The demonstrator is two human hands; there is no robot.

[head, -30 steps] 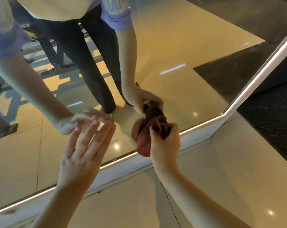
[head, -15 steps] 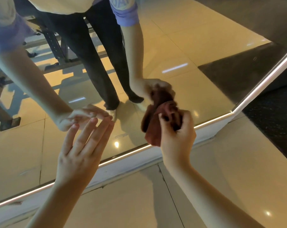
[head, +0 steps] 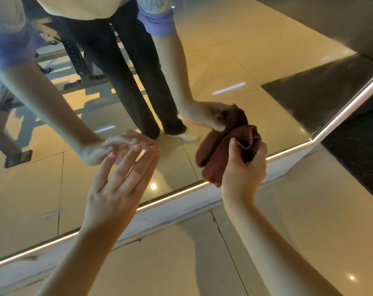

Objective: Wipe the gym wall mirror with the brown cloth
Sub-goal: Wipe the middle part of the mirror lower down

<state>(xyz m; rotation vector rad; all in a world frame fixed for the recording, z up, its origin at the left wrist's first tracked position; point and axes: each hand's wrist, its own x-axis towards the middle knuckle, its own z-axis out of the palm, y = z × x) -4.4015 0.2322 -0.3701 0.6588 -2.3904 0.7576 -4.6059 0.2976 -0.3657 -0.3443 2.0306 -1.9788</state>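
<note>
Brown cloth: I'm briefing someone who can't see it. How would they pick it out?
Find the big wall mirror and follow its lit bottom edge rightward. Just above that edge the right hand grips the brown cloth, bunched at the glass. Apart from its reflection, it is the only crumpled reddish-brown thing; the left hand holds nothing.

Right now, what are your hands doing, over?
Left hand open, by the mirror. Right hand grips bunched brown cloth against it. Nothing seen blocking.
</note>
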